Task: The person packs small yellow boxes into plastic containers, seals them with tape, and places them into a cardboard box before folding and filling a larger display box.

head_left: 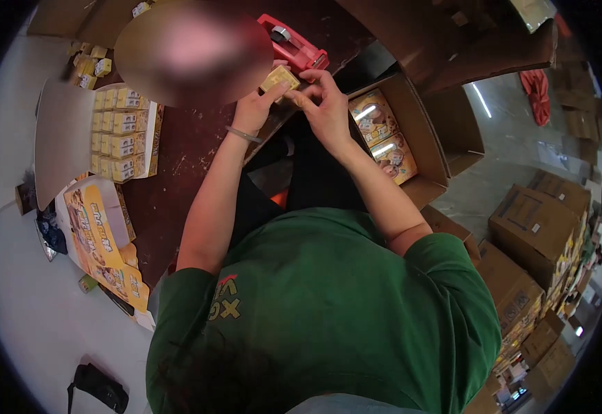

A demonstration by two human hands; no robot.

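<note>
A small yellow printed box (279, 79) is held up over the near edge of the table. My left hand (254, 110) is closed around it, with the thumb lying across its front. At the box's lower right corner, the thumb and index finger of my right hand (328, 116) pinch together and touch it. Just beyond both hands lies a red tape dispenser (294, 45). To the left, an open display carton (154, 138) holds rows of small yellow boxes (123, 123).
The dark red table (183, 152) has a flattened printed carton (94, 231) at its left edge. On my right stands an open cardboard box (421, 131) with printed packages (392, 157) inside. Stacked cartons (532, 217) are farther right. A black bag (97, 388) lies lower left.
</note>
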